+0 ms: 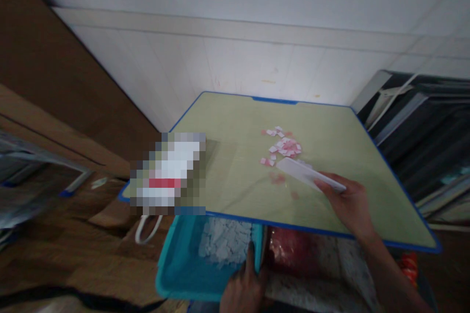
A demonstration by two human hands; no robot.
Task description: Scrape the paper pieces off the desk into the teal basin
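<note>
My right hand (347, 200) is closed around one end of a long, flat white piece (303, 171), perhaps plastic or stiff card. Its far end reaches down over the table to a loose pile of small pink-and-white squares (288, 146), which look like paper. A few pinkish smudges mark the tabletop close by. At the bottom, my left hand (242, 291) grips the right side of a teal basin (167, 259), with one finger stretched along the rim. Many small whitish squares (223, 242) lie inside the basin, heaped towards its right side.
The yellow-green folding table (235, 181) has a blue edge and stands against a white wall. A blurred-out white and red object (172, 171) lies at its left. Dark panels (422, 122) lean at right, and a red shiny bag (293, 252) is under the front edge.
</note>
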